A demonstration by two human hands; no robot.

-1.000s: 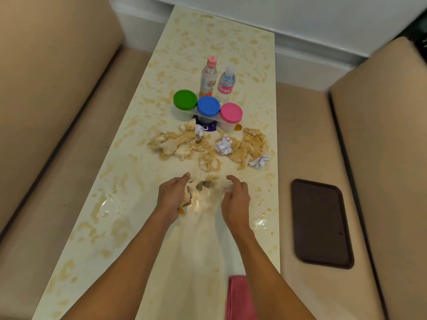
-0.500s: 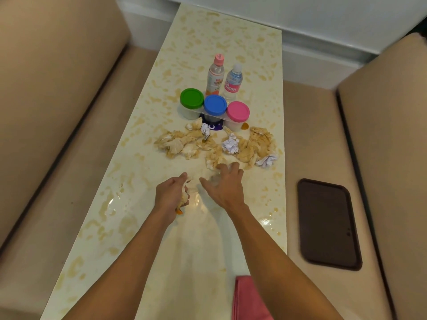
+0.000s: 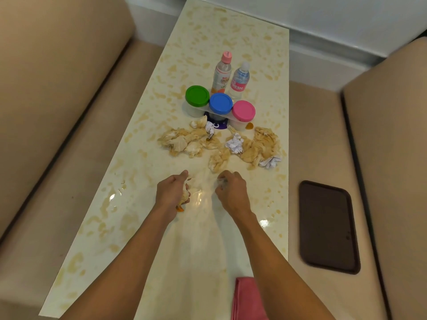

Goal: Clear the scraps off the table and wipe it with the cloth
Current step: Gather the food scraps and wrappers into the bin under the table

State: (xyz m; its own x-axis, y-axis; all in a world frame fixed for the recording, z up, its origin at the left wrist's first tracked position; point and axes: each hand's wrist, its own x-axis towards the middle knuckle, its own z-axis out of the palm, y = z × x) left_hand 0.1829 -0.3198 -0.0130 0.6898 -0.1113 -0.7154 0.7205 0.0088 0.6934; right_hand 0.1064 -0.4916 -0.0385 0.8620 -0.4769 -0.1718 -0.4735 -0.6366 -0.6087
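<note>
Crumpled tan and white paper scraps [image 3: 191, 143] lie in a heap across the middle of the pale speckled table [image 3: 129, 227], more scraps [image 3: 261, 146] to the right. My left hand [image 3: 172, 192] is closed around a wad of tan scraps with an orange bit poking out below. My right hand [image 3: 231, 192] is curled just in front of the heap, fingers closed on a small pale scrap. A pink cloth [image 3: 246, 299] lies at the table's near edge, partly under my right forearm.
Three tubs with green [image 3: 197, 95], blue [image 3: 220, 103] and pink [image 3: 243, 110] lids stand behind the scraps, two small bottles [image 3: 223, 72] behind them. A dark tray [image 3: 328, 225] lies on the right bench. Beige benches flank the table.
My right hand reached forward to the heap's near edge, then drew back with its fingers curled around a small scrap. My left hand stayed in place holding its wad.
</note>
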